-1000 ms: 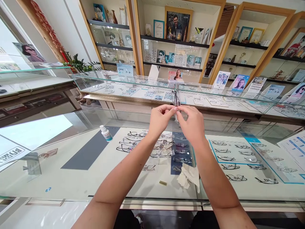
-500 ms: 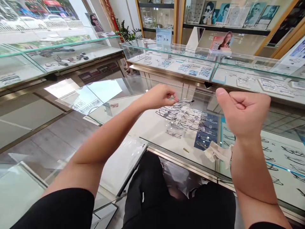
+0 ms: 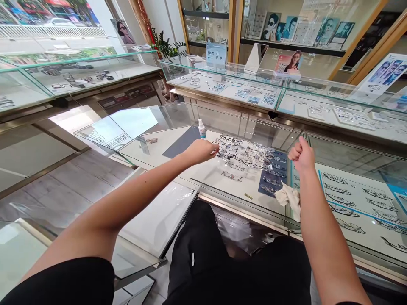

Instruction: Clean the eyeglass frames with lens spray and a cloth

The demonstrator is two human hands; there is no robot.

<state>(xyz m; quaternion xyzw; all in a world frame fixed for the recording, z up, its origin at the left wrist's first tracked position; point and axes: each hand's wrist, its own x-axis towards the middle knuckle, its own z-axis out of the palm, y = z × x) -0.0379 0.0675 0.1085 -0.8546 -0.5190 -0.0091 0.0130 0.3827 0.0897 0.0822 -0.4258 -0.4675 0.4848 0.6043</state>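
Note:
My left hand (image 3: 203, 151) is held over the glass counter (image 3: 171, 173), its fingertips pinched together beside the nearest eyeglasses (image 3: 231, 139). I cannot make out whether something thin sits between them. Several pairs of eyeglasses lie spread across the display to its right, some over a dark blue panel (image 3: 274, 173). Right of them, my right hand (image 3: 302, 156) is raised in a fist with the thumb up; nothing shows in it. A crumpled beige cloth (image 3: 288, 197) lies beside my right forearm. Just behind my left hand stands a small white bottle (image 3: 201, 129).
A grey mat (image 3: 180, 143) and a small gold-coloured piece (image 3: 248, 196) lie on the counter. More framed eyeglasses (image 3: 338, 190) show under glass at right. Glass showcases (image 3: 219, 67) line the back. A white-topped surface (image 3: 162, 212) adjoins my left leg.
My left hand has lowered slightly leftward, uncovering the white bottle and grey mat. The thin dark piece near its fingertips no longer shows there. My right fist has moved farther away and turned.

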